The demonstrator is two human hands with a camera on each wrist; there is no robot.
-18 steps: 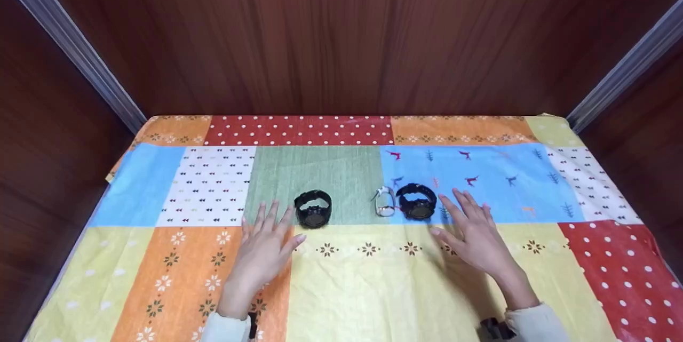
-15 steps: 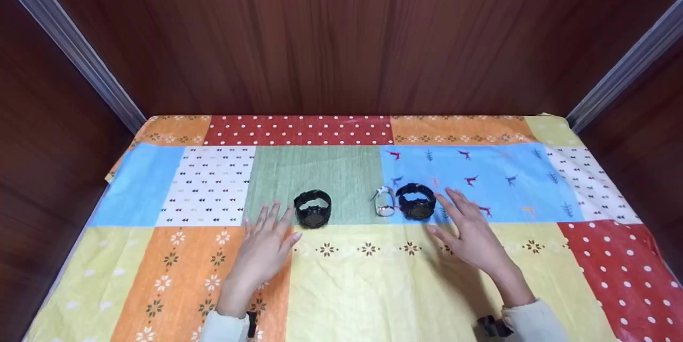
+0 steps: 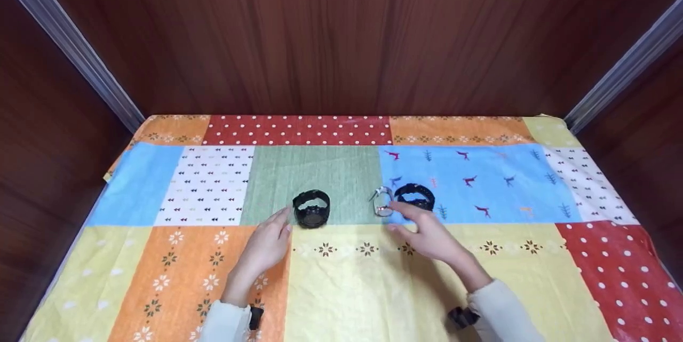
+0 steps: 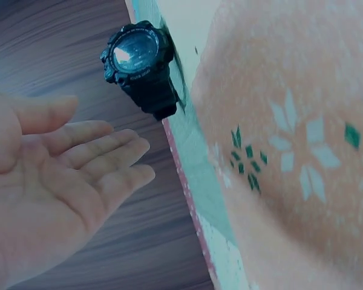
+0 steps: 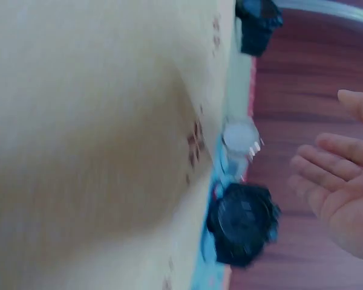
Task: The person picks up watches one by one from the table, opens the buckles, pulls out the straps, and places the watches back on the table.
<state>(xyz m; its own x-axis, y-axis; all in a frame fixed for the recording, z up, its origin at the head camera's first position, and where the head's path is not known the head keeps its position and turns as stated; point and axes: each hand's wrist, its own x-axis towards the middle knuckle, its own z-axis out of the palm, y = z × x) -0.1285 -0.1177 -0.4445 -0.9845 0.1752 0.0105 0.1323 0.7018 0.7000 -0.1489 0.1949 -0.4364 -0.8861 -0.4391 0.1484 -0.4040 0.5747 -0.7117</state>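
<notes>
Three wristwatches stand on the patchwork cloth with their straps looped. A black digital watch is on the green patch, just beyond the fingertips of my left hand; in the left wrist view that hand holds nothing, its fingers extended. A slim silver watch and another black watch stand side by side farther right. My right hand reaches across in front of that black watch, partly hiding it, fingertips close to the silver one. In the right wrist view, the hand looks empty and apart from both watches.
The patchwork cloth covers the table. A dark wood panel rises behind it, with similar panels at left and right. A dark device is strapped at each wrist.
My right hand has moved left, from beside the right black watch to near the silver watch. My left hand has turned, its fingers now closer together. The watches keep their places.
</notes>
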